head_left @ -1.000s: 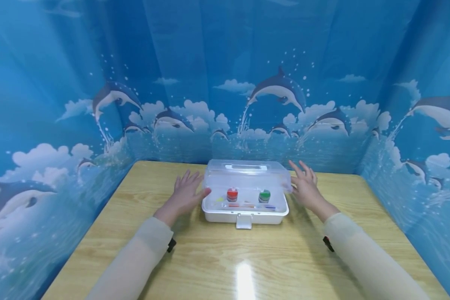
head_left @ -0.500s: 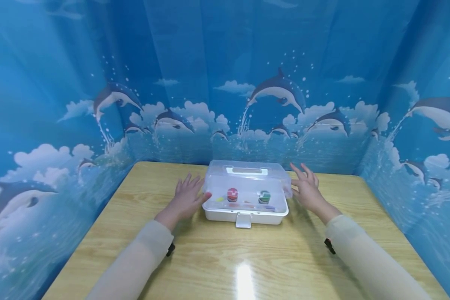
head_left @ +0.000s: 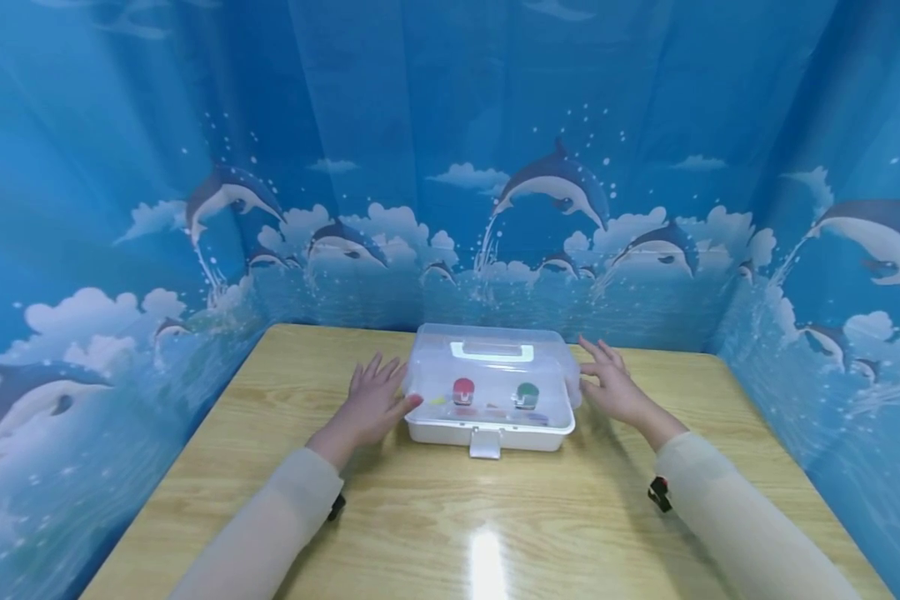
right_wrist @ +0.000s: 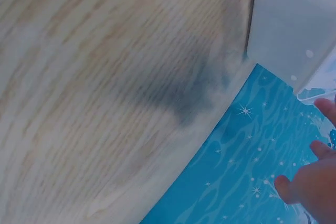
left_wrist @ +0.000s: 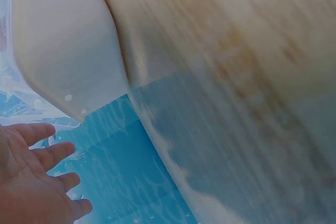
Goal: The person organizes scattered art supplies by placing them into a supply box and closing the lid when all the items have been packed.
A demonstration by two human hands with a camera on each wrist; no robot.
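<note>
A white plastic storage box (head_left: 438,435) sits on the table, its clear lid (head_left: 431,342) tilted partway over it. The lid has a handle on top, and a latch (head_left: 485,444) hangs at the box's front. Through the lid show a red-topped jar (head_left: 463,390), a green-topped jar (head_left: 527,395) and a few small coloured items, too blurred to name. At the lid's left side is my left hand (head_left: 375,402), fingers spread, thumb at the edge. My right hand (head_left: 613,392) has its fingertips at the lid's right edge. Contact is hard to confirm on either side.
The wooden table (head_left: 420,525) reaches back to a blue dolphin-print curtain (head_left: 360,150), which also hangs along both sides. In the left wrist view the box's side wall (left_wrist: 65,40) stands near the table's edge.
The lid has tipped forward and down a little, so its handle sits lower and more of the contents are seen through it. Both hands have moved slightly with it.
</note>
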